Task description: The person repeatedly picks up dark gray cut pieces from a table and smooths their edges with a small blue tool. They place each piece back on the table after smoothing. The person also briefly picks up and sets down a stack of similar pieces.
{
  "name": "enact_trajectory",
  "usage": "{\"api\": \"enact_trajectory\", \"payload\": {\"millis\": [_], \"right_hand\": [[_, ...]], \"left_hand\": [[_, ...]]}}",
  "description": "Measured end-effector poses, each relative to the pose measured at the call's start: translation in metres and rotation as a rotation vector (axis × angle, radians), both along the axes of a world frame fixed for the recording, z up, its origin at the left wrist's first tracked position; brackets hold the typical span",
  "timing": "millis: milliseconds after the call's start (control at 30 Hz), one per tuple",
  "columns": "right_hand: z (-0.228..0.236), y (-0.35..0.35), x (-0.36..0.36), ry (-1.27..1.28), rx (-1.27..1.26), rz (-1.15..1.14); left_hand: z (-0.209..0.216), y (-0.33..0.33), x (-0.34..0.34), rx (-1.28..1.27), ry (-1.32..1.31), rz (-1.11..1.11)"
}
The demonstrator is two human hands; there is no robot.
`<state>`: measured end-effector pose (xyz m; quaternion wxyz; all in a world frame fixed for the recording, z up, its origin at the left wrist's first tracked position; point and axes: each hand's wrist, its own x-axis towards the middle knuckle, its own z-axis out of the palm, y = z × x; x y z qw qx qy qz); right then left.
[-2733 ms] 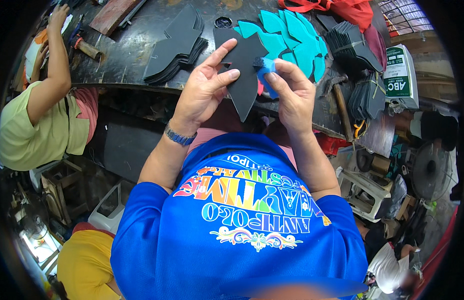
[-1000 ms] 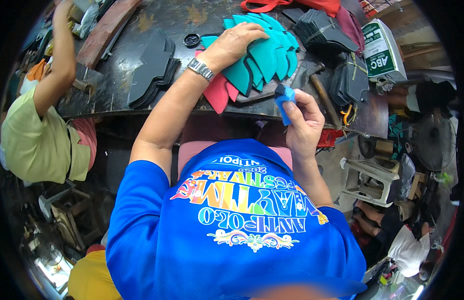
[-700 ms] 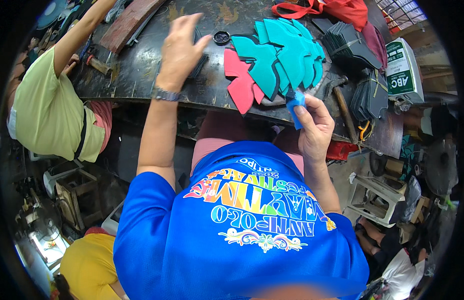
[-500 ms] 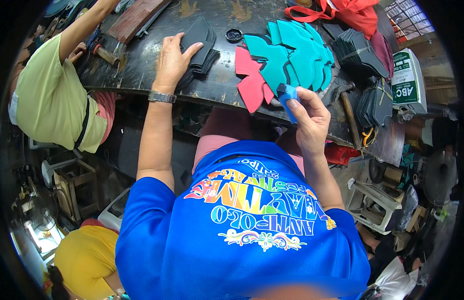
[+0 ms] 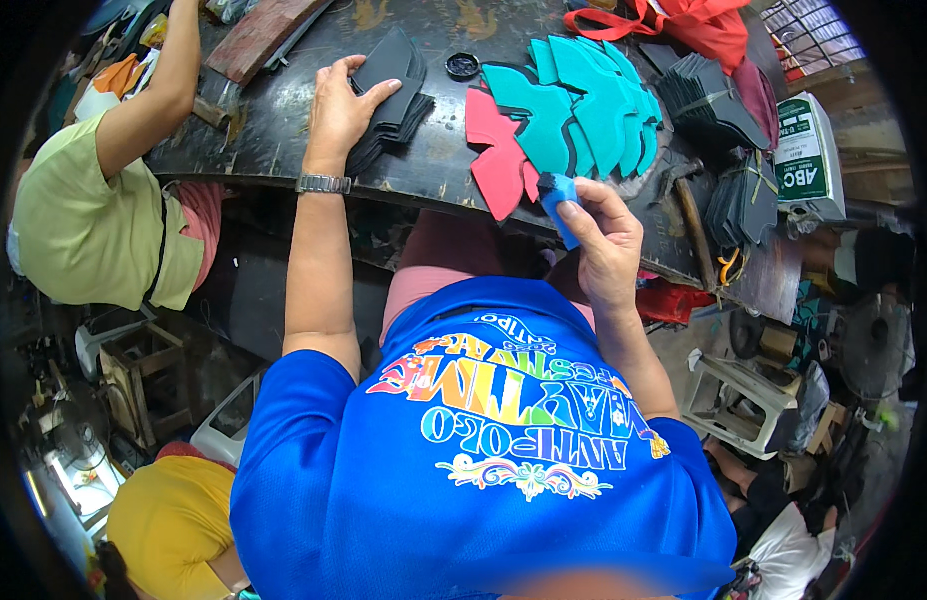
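On the dark table lies a stack of thin black cut pieces [image 5: 402, 90]. My left hand [image 5: 341, 112] grips its side, the fingers at the far left edge and the thumb laid over the top. A small blue sponge [image 5: 561, 210] with a blackened end is pinched in my right hand [image 5: 611, 238], held up just off the table's near edge. Beyond it, black-edged teal cut pieces [image 5: 584, 110] lie overlapped, with red cut pieces [image 5: 496, 150] beside them on the left. A small round black lid or dish [image 5: 463, 67] rests between the two piles.
Tied bundles of black pieces [image 5: 712, 100], a hammer [image 5: 696, 225] and a green-white box [image 5: 810, 155] stand at the right. A red bag [image 5: 684, 35] lies at the back, a wooden block [image 5: 264, 38] at the far left. A co-worker in light green [image 5: 89, 220] works on my left.
My right hand has shifted slightly left and nearer to me with the blue sponge. My left hand stays at the black stack. The co-worker's arm on the left has moved.
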<state>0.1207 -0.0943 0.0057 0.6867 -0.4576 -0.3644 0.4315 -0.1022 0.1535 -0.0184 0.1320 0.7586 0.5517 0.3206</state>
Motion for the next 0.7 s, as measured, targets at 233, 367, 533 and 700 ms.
{"api": "enact_trajectory", "payload": {"millis": [233,367,533,700], "right_hand": [[-0.005,-0.001,0.000,-0.023,-0.030,0.013],[-0.005,0.001,0.004,-0.020,-0.032,0.015],[0.003,0.006,0.011,-0.038,0.075,-0.062],[0.011,0.012,0.010,-0.121,0.174,-0.075]], "left_hand": [[0.003,-0.008,0.005,0.390,-0.086,-0.108],[0.012,-0.023,0.011,0.166,-0.316,-0.160],[0.032,-0.053,0.028,0.111,-0.667,-0.288],[0.039,-0.096,0.066,-0.341,-1.181,-0.570]]}}
